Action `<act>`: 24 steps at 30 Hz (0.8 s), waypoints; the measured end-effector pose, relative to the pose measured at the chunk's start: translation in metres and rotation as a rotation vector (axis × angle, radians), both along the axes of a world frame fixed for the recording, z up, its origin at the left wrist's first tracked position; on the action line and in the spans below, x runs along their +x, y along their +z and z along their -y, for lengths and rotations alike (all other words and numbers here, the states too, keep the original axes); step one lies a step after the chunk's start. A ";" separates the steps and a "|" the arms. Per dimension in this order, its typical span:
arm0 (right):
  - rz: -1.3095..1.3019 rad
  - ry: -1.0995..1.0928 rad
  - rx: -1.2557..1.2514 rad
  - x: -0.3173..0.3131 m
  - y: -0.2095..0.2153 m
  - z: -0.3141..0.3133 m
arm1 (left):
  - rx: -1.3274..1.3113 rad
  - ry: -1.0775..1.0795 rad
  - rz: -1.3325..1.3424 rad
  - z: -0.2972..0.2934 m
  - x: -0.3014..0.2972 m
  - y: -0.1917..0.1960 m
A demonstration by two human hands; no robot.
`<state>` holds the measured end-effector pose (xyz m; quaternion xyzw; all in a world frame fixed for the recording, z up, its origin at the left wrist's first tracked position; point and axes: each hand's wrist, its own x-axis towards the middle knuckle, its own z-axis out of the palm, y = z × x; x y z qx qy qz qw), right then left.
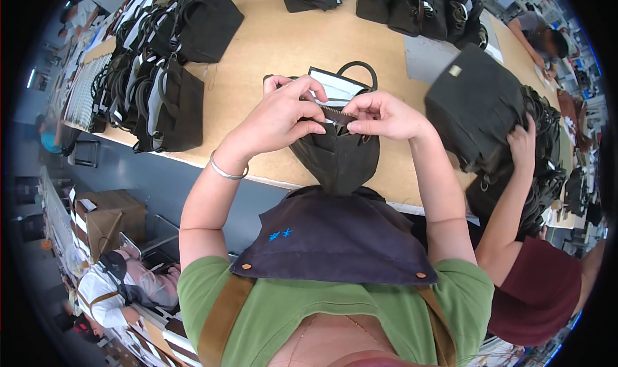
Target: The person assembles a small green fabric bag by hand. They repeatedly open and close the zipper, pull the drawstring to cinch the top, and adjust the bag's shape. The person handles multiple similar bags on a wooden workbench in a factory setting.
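Black bag (341, 158): in front of the person's chest, at the near edge of the tan table (277, 38); its mouth lies between the two hands, its body below them, toward the person.
Zipper (336, 115): brown-edged, at the bag's mouth, spanning the gap between the fingertips of both hands.
Left hand (281, 116): at the mouth's left side, thumb and curled fingers pinching the edge beside the zipper.
Right hand (389, 117): at the mouth's right side, thumb and forefinger pinching the edge at the zipper's other end.
Handle (374, 77): dark loop standing just beyond the hands.
Apron (335, 238): dark, next to the bag's lower end; I cannot tell whether they touch.
Left bags (180, 109): dark, packed together, well apart from the left hand.
Large dark bag (476, 103): beyond the right forearm, a co-worker's hand (523, 141) at its side.
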<state>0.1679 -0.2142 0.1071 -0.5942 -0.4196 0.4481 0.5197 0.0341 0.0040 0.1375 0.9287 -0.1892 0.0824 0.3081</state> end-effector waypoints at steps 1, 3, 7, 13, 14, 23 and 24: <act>-0.033 -0.035 0.010 -0.002 -0.002 -0.002 | 0.011 0.017 0.019 0.000 -0.001 -0.001; -0.001 -0.084 0.074 -0.006 -0.010 -0.006 | 0.032 0.050 0.059 0.000 -0.002 -0.007; -0.021 -0.104 0.041 -0.012 -0.010 -0.011 | 0.170 0.128 0.203 0.008 -0.007 -0.001; -0.014 -0.101 -0.029 -0.016 0.000 -0.009 | 0.074 0.084 0.146 0.007 -0.004 -0.010; 0.002 -0.110 -0.041 -0.017 0.000 -0.009 | 0.035 0.090 0.113 0.007 -0.004 -0.008; 0.053 -0.120 -0.039 -0.020 0.007 -0.007 | -0.051 0.127 0.023 0.008 -0.002 -0.002; 0.059 -0.121 -0.038 -0.020 0.006 -0.007 | -0.054 0.131 0.031 0.009 -0.002 -0.001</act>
